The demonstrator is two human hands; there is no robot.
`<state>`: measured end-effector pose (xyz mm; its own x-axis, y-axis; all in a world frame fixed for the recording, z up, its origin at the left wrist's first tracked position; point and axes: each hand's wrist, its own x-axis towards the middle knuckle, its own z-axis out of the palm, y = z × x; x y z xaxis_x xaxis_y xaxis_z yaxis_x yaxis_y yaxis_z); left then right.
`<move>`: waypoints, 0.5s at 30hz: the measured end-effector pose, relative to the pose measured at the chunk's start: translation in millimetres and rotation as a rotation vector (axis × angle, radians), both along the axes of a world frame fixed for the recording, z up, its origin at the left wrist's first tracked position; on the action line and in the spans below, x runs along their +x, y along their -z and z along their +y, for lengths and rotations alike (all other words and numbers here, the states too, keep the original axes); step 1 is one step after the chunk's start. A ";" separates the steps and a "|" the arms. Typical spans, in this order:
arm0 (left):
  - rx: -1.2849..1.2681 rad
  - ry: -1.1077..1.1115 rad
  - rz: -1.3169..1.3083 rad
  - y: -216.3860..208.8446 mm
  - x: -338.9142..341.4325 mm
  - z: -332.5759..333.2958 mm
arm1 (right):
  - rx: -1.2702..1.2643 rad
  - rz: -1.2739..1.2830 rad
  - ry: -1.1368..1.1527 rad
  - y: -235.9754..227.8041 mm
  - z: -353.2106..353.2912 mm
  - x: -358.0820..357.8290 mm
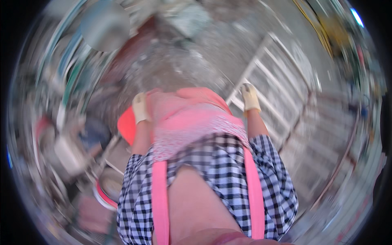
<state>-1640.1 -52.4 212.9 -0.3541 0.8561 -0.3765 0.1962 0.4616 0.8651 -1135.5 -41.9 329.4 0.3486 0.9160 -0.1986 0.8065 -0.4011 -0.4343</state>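
Observation:
My left hand [140,108], in a pale cream glove, hangs beside the pink apron [192,108] over my front. An orange-red flap or sheet [127,125] shows just below and left of it; I cannot tell whether the hand touches it. On the right, my other gloved hand [250,98] has darker fingertips and overlaps the near-left edge of a white slatted frame [271,75]. Whether it grips the frame or only hangs in front of it is unclear. Motion smears the fingers of both hands.
Blurred clutter fills the left, with a round grey disc [105,26] at upper left and a round, red-rimmed container [110,183] lower down. A pale blue-green block [190,19] lies ahead on the grey floor [226,30]. Yellow hoses or cables [316,26] run at upper right.

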 end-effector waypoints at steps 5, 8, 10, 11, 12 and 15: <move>-0.372 0.012 -0.264 23.0 34.0 113.1 | -0.553 -0.166 0.184 42.8 -106.7 85.9; -0.432 0.199 -0.151 13.2 51.7 159.7 | -0.706 0.089 0.633 78.1 -143.9 95.1; -0.393 0.291 -0.017 10.0 47.6 182.9 | -0.822 0.073 0.543 95.3 -141.1 83.1; -0.308 0.296 -0.116 9.3 39.0 187.4 | -0.780 0.031 0.530 103.5 -131.7 71.5; -0.254 0.249 -0.142 7.5 24.5 187.0 | -0.694 0.024 0.509 106.6 -117.9 63.2; -0.195 0.156 0.079 5.7 -45.6 185.6 | -0.530 0.050 0.270 116.3 -55.1 2.6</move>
